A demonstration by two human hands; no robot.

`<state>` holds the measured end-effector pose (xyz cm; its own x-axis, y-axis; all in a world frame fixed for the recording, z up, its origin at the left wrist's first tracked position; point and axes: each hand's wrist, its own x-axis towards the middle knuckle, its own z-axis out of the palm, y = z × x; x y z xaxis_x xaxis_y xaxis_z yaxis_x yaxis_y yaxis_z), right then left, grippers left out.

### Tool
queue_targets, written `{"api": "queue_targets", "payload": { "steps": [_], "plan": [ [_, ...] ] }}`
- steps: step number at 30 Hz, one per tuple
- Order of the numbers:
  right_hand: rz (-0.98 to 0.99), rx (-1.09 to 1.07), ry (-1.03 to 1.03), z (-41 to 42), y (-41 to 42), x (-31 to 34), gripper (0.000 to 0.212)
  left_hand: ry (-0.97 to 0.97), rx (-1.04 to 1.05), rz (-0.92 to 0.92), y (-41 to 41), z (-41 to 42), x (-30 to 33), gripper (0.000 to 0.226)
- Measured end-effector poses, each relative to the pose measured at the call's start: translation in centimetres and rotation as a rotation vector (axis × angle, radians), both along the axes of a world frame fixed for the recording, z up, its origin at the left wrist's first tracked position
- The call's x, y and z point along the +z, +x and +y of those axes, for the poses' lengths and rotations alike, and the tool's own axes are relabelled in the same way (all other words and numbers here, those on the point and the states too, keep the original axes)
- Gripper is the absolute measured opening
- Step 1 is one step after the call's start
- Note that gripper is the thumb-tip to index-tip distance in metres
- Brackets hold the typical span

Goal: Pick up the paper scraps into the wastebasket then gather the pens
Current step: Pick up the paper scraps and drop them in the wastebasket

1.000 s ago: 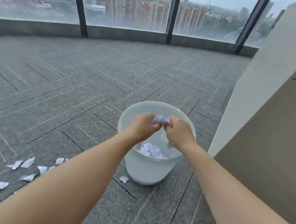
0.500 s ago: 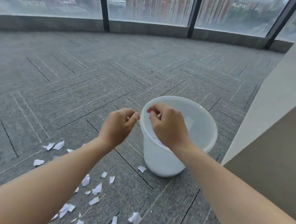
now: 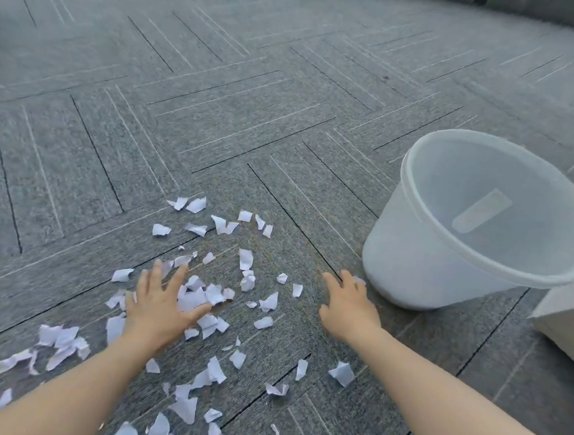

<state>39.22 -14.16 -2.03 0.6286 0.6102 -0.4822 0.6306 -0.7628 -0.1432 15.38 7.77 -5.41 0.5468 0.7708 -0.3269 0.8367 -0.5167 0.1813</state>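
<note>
We get one head view, looking forward and steeply down at the carpet floor (image 3: 285, 116), close over both outstretched forearms; no second view shares anything.

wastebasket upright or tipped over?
Upright. The wastebasket stands on its base on the carpet, rim facing up, beside the right hand.

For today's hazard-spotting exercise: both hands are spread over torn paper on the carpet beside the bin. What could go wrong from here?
1. The paper scraps are many, small and widely scattered; a sweep by the left hand may well push some further out rather than gather them.
2. The right hand is close to the light-looking wastebasket; a careless move could knock it.
3. Scraps near the forearms could be missed.
</note>
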Motion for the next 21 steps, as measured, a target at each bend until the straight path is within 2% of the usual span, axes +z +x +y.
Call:
{"api": "queue_targets", "payload": {
  "steps": [3,5,10,13,15,19,21],
  "plan": [
    [-0.051,-0.078,-0.081,0.4,0.7,-1.6,0.071,-0.019,0.057,-0.023,-0.9,0.6,-1.2,0.109],
    [-0.112,-0.096,-0.096,0.8,1.2,-2.1,0.068,-0.002,0.041,-0.029,-0.7,1.0,-1.8,0.111],
    [-0.372,0.050,0.089,0.7,1.8,-3.5,0.028,-0.003,-0.150,-0.145,0.7,-0.4,-2.7,0.112],
    [-0.381,0.056,0.195,0.8,2.0,-4.0,0.022,-0.017,-0.231,-0.173,1.7,-2.1,-3.2,0.108],
    [-0.336,-0.024,0.223,1.1,2.4,-4.2,0.023,-0.003,-0.245,-0.218,2.4,-2.7,-3.4,0.094],
    [-0.244,-0.170,0.248,1.4,2.5,-3.8,0.024,0.058,-0.196,-0.359,3.3,-2.8,-3.5,0.033],
    [-0.245,-0.160,0.213,1.1,2.1,-3.6,0.028,0.090,-0.208,-0.399,3.9,-2.7,-3.5,0.013]
  ]
}}
